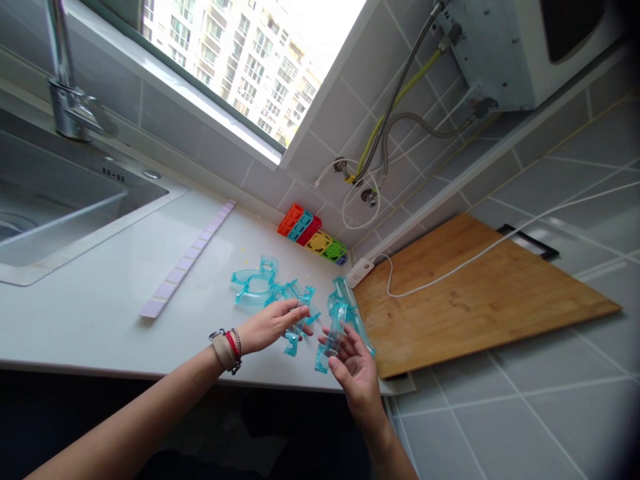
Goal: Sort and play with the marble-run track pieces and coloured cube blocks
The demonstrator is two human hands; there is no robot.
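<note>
My left hand (273, 325) is over the middle of the counter, its thumb and fingers around a see-through turquoise plastic piece (291, 345), partly hidden by the hand. In my right hand (356, 372) is another see-through turquoise plastic piece (333, 337), long and tilted, lying between thumb and fingers. More turquoise pieces (257, 285) of curved and frame-like shapes lie in a loose group beyond my left hand. Past my right hand, further turquoise parts (345, 290) rest against the edge of a wooden board.
Coloured plastic blocks (313, 233) stand in a row by the wall. A pale striped strip (187, 260) lies left, near the sink (60, 227) and faucet (70, 100). The wooden board (460, 293) is at right, with a white cable (450, 270) across it. Hoses (400, 100) hang above.
</note>
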